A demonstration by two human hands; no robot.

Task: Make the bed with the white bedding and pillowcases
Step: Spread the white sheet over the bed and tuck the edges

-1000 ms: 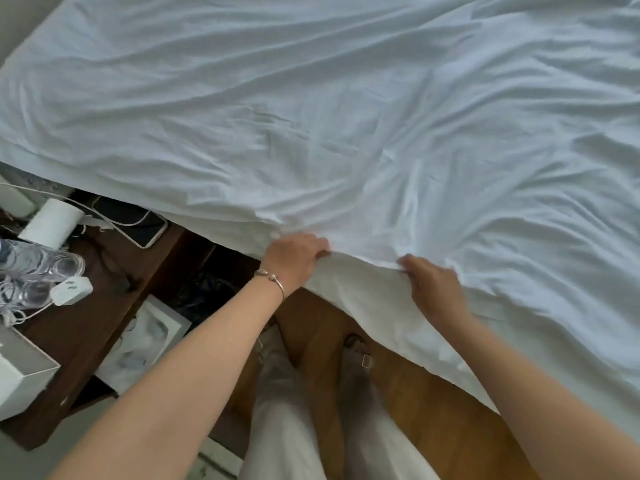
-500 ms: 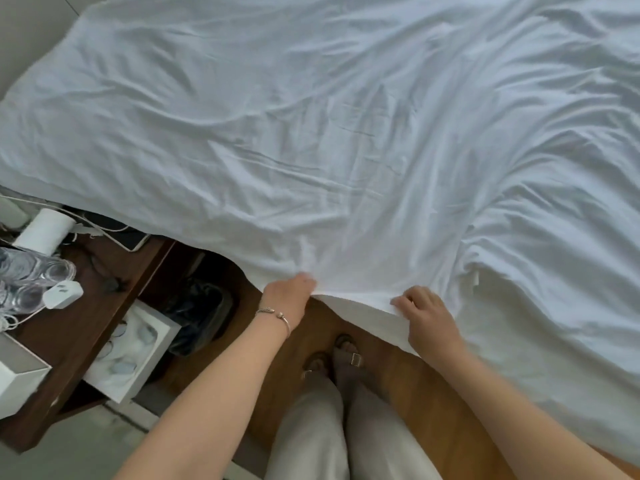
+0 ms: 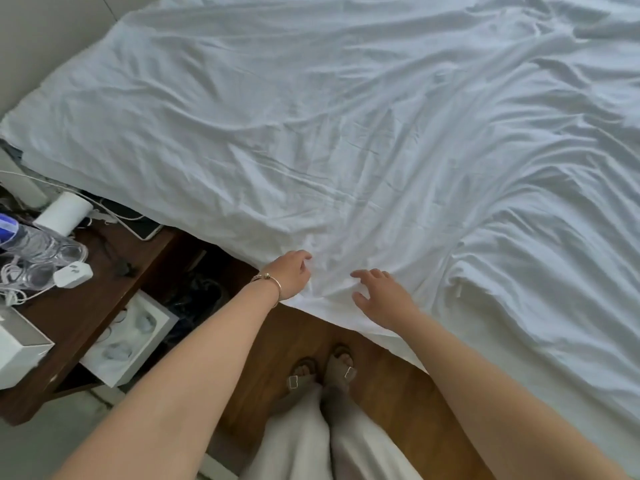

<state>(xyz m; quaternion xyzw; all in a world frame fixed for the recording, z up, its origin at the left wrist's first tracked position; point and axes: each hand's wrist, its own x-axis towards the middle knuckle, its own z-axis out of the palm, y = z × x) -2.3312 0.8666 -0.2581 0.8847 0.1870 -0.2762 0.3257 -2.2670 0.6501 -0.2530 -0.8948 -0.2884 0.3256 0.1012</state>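
A white, wrinkled sheet (image 3: 346,140) is spread over the whole bed, and its near edge hangs over the bed's side in front of me. My left hand (image 3: 292,273), with a thin bracelet at the wrist, lies on that near edge with relaxed fingers. My right hand (image 3: 382,297) hovers just beside it, fingers spread and loose, holding nothing. A thicker fold of bedding (image 3: 485,271) bunches up to the right of my hands. No pillows or pillowcases are in view.
A dark wooden bedside table (image 3: 100,306) stands at the left, carrying water bottles (image 3: 38,244), a white charger (image 3: 72,274), cables, a white cylinder (image 3: 64,213) and a white box (image 3: 19,348). My sandalled feet (image 3: 325,368) stand on the wooden floor against the bed.
Both hands have let go of the sheet's near edge, which they gripped and pulled toward me before. The view has pulled back, showing more of the bed.
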